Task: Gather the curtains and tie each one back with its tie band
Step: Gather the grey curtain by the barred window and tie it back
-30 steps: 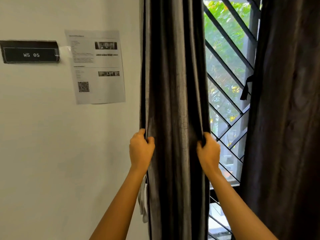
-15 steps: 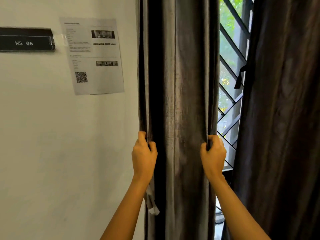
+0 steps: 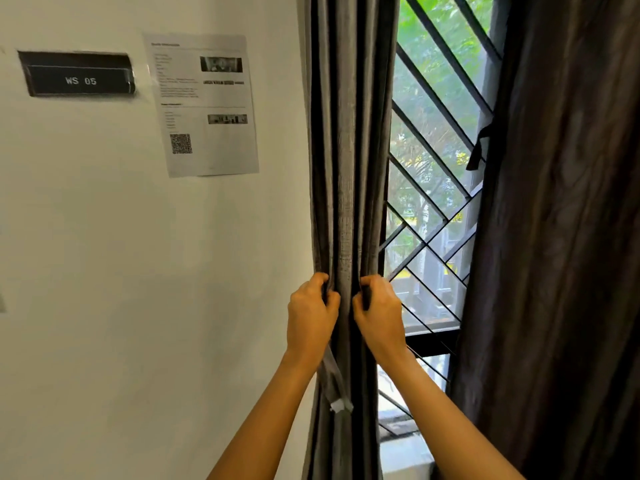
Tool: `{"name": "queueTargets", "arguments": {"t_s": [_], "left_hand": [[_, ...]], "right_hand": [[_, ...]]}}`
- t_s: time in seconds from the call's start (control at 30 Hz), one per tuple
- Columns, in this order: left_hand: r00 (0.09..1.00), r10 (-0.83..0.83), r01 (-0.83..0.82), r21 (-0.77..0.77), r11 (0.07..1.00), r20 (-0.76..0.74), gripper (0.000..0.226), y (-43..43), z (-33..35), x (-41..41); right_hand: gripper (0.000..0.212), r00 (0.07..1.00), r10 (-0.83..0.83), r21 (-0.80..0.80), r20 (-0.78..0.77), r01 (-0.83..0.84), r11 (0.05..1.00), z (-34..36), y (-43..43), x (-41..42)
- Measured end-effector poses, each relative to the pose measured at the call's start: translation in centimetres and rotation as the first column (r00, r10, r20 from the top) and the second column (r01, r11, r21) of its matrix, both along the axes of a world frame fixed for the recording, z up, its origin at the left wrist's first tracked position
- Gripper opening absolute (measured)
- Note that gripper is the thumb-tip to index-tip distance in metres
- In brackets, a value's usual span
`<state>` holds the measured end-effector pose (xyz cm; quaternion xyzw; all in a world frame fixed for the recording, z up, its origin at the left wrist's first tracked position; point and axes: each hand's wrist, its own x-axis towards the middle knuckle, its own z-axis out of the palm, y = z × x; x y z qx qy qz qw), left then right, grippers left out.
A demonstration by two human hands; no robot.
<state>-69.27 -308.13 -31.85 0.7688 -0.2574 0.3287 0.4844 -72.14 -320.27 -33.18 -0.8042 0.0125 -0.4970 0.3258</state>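
A grey curtain (image 3: pixel 349 150) hangs in narrow folds beside the wall, bunched into a slim column. My left hand (image 3: pixel 310 320) grips its left edge and my right hand (image 3: pixel 379 317) grips its right edge, the two hands close together at the same height. A grey tie band (image 3: pixel 334 386) with a white end hangs below my left hand against the curtain. A second, darker brown curtain (image 3: pixel 561 237) hangs at the right, spread wide. A short dark strap (image 3: pixel 479 147) dangles at its inner edge.
Behind the curtains is a window with a black diagonal grille (image 3: pixel 436 188) and green trees outside. On the white wall at left hang a printed sheet (image 3: pixel 204 105) and a black sign reading WS 05 (image 3: pixel 79 76).
My hands have come much closer together, squeezing the grey curtain into a narrower bundle. More of the window shows between the two curtains.
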Motion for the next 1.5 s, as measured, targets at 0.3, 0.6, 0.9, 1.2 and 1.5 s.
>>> {"name": "queueTargets", "arguments": {"t_s": [0.3,0.6,0.9,1.2,1.5], "left_hand": [[0.997,-0.011,0.013,0.016,1.000,-0.081,0.023,-2.3,-0.4,-3.5],[0.982,-0.118,0.116,-0.024,0.993,-0.145,0.014,-3.0,-0.5,-6.3],[0.977,-0.117,0.106,-0.071,0.992,-0.181,0.017,-2.4,-0.1,-7.5],[0.977,-0.116,0.103,-0.076,0.992,-0.180,0.011,-2.4,-0.6,-7.5],[0.974,-0.068,0.031,-0.171,0.985,-0.218,0.012,-2.7,-1.0,-7.7]], "right_hand": [[0.011,0.998,0.056,0.079,-0.010,-0.055,0.995,0.7,-2.3,-5.1],[0.008,0.981,0.191,0.087,-0.018,-0.189,0.978,0.7,-1.1,-6.8],[0.024,0.952,0.303,0.176,-0.038,-0.292,0.940,0.0,-1.3,-8.0],[0.020,0.975,0.212,0.194,-0.071,-0.195,0.961,-0.8,-0.8,-8.2],[0.010,0.987,0.142,0.211,-0.079,-0.122,0.970,-1.6,0.0,-7.8]]}}
